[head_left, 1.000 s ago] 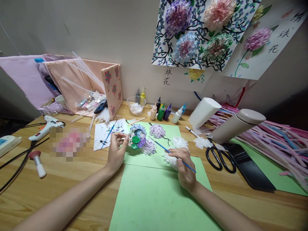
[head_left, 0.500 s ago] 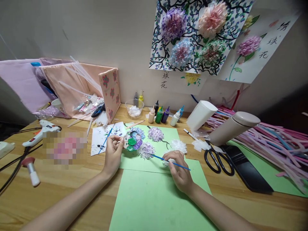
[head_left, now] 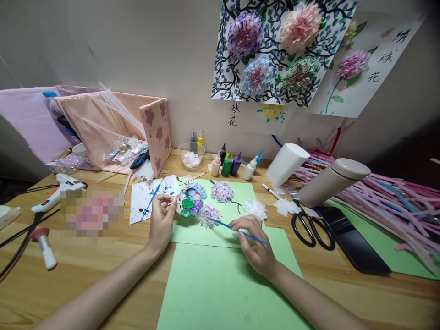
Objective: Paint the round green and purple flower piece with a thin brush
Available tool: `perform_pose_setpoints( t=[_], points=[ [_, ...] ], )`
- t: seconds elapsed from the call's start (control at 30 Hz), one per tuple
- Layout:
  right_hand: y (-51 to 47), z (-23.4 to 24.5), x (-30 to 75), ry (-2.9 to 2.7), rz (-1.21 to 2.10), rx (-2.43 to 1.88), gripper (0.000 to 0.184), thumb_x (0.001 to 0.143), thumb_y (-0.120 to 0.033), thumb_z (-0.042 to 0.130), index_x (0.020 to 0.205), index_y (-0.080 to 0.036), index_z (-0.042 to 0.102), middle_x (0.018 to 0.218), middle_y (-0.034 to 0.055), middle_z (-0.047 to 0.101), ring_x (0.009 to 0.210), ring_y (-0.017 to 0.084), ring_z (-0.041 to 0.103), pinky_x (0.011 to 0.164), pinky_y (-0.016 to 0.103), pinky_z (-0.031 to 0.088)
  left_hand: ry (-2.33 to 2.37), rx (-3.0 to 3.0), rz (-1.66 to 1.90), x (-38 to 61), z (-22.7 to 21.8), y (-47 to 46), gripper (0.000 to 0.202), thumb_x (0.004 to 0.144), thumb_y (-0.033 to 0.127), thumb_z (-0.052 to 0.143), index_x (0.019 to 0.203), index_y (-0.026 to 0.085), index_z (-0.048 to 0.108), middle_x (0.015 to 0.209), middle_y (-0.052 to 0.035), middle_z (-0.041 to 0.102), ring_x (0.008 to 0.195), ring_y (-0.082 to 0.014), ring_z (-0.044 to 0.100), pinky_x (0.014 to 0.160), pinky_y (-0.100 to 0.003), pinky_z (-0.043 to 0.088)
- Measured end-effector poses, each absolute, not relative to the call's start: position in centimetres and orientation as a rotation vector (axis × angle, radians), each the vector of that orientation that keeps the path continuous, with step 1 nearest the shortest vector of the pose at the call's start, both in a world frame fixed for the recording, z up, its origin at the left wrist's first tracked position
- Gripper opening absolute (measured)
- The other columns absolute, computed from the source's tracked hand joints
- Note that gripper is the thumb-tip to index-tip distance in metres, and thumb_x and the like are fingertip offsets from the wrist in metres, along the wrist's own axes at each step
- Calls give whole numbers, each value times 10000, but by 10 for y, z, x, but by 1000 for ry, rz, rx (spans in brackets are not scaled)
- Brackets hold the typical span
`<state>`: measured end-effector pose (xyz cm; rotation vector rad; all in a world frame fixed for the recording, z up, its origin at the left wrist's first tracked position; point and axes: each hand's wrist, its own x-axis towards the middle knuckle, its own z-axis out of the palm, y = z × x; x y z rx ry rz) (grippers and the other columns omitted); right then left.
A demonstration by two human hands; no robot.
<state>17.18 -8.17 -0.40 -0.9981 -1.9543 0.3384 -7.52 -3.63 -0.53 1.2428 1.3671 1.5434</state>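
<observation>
My left hand pinches the rim of a small round paint palette, whose wells hold green and purple paint. Between the fingers of my right hand is a thin blue paintbrush, its tip at the lower lilac paper flower. Behind it on the green paper lie another lilac flower and a bluish one partly hidden by the palette. A white fluffy flower sits just beyond my right hand, and some white material shows under its fingers.
Paint bottles and a clear bowl stand at the back. Black scissors, a phone and a tumbler are on the right. To the left are a glue gun, a makeup brush and paint-spotted paper with another brush.
The paintbrush and my right hand have shifted very slightly left, the tip staying at the lower lilac flower. My left hand keeps the palette in nearly the same place.
</observation>
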Motion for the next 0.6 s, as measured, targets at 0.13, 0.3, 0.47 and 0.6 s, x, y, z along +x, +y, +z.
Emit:
perform_pose_setpoints(
  t=[0.13, 0.3, 0.47, 0.6],
  points=[
    [-82, -5, 172, -1974, 324, -952, 184, 833, -117, 398, 931, -238, 495, 912, 16, 647, 860, 181, 566, 802, 364, 342, 1376, 1240, 1545, -75, -5, -36, 252, 807, 389, 573, 898, 206, 424, 785, 21, 510, 648, -99, 530, 594, -209, 431],
    [-81, -4, 172, -1997, 332, -986, 195, 840, -115, 393, 949, -241, 493, 926, 22, 645, 873, 185, 564, 810, 373, 336, 1362, 1218, 1546, -76, -7, -35, 268, 798, 397, 581, 904, 206, 425, 779, 19, 515, 651, -104, 529, 593, -211, 432],
    [-82, -3, 171, -1995, 292, -900, 209, 821, -95, 391, 937, -237, 491, 907, 17, 648, 841, 179, 566, 790, 369, 336, 1362, 1213, 1551, -76, -7, -35, 276, 792, 401, 587, 904, 207, 424, 791, 17, 518, 656, -105, 529, 594, -212, 434],
    [-83, -4, 172, -2025, 286, -940, 203, 823, -101, 406, 942, -237, 498, 910, 16, 646, 859, 183, 551, 799, 372, 329, 1361, 1223, 1541, -75, -5, -36, 252, 806, 392, 573, 897, 210, 425, 763, 26, 515, 644, -97, 516, 598, -206, 426]
  ],
)
